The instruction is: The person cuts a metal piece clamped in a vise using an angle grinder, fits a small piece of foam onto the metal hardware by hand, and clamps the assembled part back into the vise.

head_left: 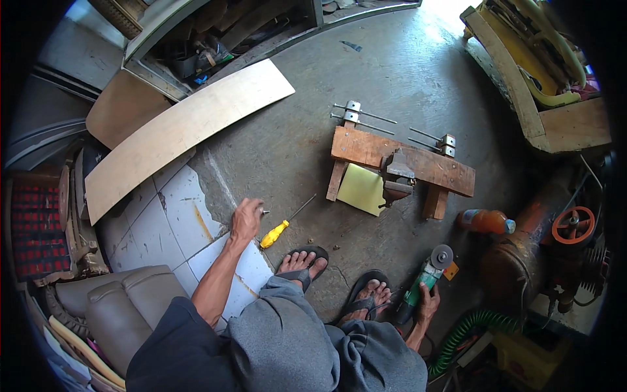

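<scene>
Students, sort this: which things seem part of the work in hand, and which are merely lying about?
Seemingly in the work:
green angle grinder, in the right hand
small metallic piece, in the left hand
yellow screwdriver, perhaps

Apparently just lying about:
long pale board
orange bottle
green coiled hose

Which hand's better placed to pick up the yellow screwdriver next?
Probably your left hand: it's close to the yellow screwdriver, though seemingly pinching something small. Your right hand grips the green angle grinder, farther away.

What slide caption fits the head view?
Right hand on a green angle grinder, left hand near a yellow screwdriver on the floor.
</scene>
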`<move>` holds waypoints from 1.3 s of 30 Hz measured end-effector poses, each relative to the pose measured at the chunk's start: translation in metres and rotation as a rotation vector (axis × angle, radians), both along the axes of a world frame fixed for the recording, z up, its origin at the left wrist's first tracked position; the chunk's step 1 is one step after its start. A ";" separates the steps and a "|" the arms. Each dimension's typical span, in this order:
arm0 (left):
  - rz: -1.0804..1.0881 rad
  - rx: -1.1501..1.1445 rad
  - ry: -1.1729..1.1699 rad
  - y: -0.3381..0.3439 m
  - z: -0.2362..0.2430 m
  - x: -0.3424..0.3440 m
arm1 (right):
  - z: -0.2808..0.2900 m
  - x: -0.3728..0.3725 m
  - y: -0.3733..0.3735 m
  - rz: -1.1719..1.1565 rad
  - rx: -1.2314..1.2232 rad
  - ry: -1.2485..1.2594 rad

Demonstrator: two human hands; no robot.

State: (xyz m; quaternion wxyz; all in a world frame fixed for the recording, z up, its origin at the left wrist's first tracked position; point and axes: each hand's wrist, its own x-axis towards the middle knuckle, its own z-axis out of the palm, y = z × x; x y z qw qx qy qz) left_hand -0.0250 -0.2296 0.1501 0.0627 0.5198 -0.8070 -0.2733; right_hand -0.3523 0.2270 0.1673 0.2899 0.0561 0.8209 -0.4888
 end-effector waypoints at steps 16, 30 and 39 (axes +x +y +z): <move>-0.093 -0.044 -0.086 0.028 -0.001 -0.024 | 0.014 0.012 -0.005 -0.019 0.172 0.133; 0.403 0.793 0.709 0.029 0.052 -0.064 | 0.108 0.032 -0.101 0.136 -0.016 0.596; 0.093 1.365 1.036 0.093 0.127 -0.188 | 0.131 0.017 -0.235 0.707 -0.488 0.723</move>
